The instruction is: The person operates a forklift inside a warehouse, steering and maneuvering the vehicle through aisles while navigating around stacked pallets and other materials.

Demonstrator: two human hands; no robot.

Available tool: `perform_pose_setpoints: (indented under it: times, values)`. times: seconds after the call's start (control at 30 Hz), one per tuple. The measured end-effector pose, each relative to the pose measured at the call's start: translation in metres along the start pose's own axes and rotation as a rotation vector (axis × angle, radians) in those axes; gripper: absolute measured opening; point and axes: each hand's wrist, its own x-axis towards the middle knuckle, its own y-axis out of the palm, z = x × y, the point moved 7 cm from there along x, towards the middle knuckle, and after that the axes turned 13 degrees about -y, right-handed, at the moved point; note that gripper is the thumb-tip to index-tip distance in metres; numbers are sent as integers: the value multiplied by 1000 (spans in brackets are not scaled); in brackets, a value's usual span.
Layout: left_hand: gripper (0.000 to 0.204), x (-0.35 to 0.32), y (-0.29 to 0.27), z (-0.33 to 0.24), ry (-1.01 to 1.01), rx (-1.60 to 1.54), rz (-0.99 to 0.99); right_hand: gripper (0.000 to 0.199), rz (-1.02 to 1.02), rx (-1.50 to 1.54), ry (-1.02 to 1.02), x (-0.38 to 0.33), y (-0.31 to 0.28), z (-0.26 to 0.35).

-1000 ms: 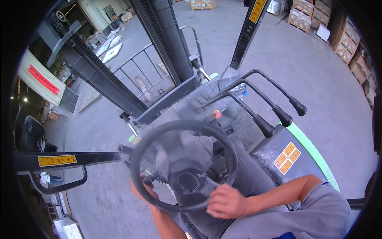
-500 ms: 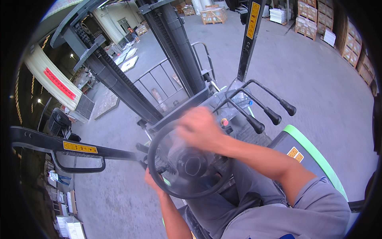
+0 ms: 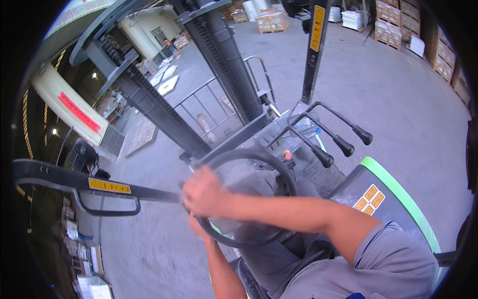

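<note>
While hands [image 3: 205, 193] at rim [image 3: 249, 154], wide floor [image 3: 408, 124]

"How is the bare, rounded right hand [image 3: 205, 193] held?"

"Bunched, with its back uppermost (blur hides the separate fingers). From that grip the bare right arm [image 3: 298, 213] runs rightward across the body, bends at the elbow and enters a short, loose grey cloth sleeve [image 3: 398, 254]."

"And the bare left hand [image 3: 197, 227]?"

"Just below the right one, mostly hidden, its finger pose unclear. The slim, bare left forearm [image 3: 226, 271] slopes down and slightly right from there."
</note>
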Motion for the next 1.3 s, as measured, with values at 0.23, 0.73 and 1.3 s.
perform_pose_setpoints:
  times: [0.23,0.73,1.3]
  values:
    - [24,23,-2,21,-22,-37,140,13,29,-230,237,-138,-162,11]
    - [31,39,-23,34,57,-139,174,17,-92,-63,127,13,55,40]
    - [33,106,-50,154,-216,-181,167,12,-369,-318,166,-2,68,46]
